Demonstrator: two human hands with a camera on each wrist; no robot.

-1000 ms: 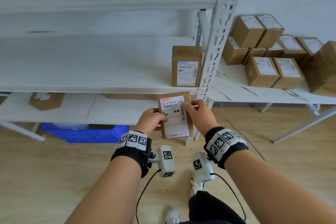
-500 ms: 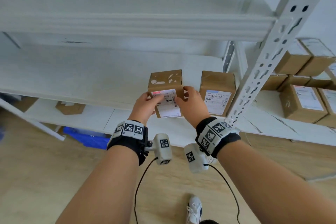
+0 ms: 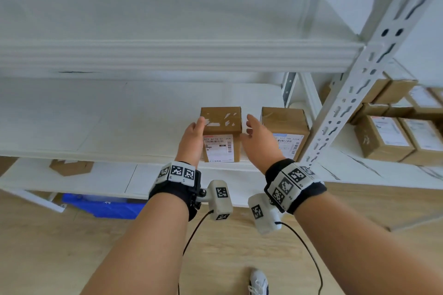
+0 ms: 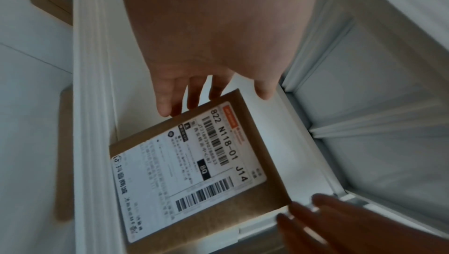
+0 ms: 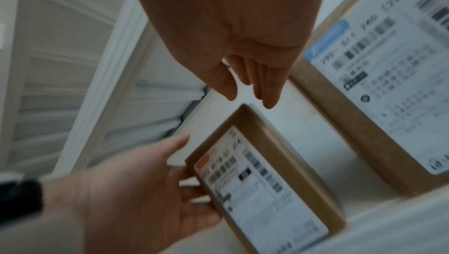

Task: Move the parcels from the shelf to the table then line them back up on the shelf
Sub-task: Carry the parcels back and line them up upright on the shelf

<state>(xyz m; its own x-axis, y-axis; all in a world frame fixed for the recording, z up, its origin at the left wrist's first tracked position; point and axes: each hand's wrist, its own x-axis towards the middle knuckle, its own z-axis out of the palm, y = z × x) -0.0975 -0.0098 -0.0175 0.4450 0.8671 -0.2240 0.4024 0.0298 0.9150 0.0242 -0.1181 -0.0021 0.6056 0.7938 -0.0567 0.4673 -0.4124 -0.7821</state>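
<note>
A brown parcel (image 3: 221, 124) with a white label stands upright at the front edge of the middle shelf (image 3: 119, 127). A second labelled parcel (image 3: 284, 127) stands just to its right with a gap between them. My left hand (image 3: 193, 137) is open, its straight fingers (image 4: 167, 104) lying against the first parcel's (image 4: 194, 162) left side. My right hand (image 3: 259, 137) is open in the gap between the parcels, a little off the first one. In the right wrist view its fingers (image 5: 267, 93) point past the parcel (image 5: 262, 177), with the second parcel (image 5: 379, 85) at the right.
A perforated white upright (image 3: 359, 79) rises just right of the second parcel. The upper shelf's beam (image 3: 167, 57) hangs overhead. Several parcels (image 3: 383, 139) sit on the white table (image 3: 359, 170) at the right. A cardboard piece (image 3: 70, 166) lies on the lower shelf above a blue bin (image 3: 105, 206).
Both hands carried the parcel up from below shelf level and set it on the shelf left of the other parcel. The fingers have since straightened and the right hand has come off it.
</note>
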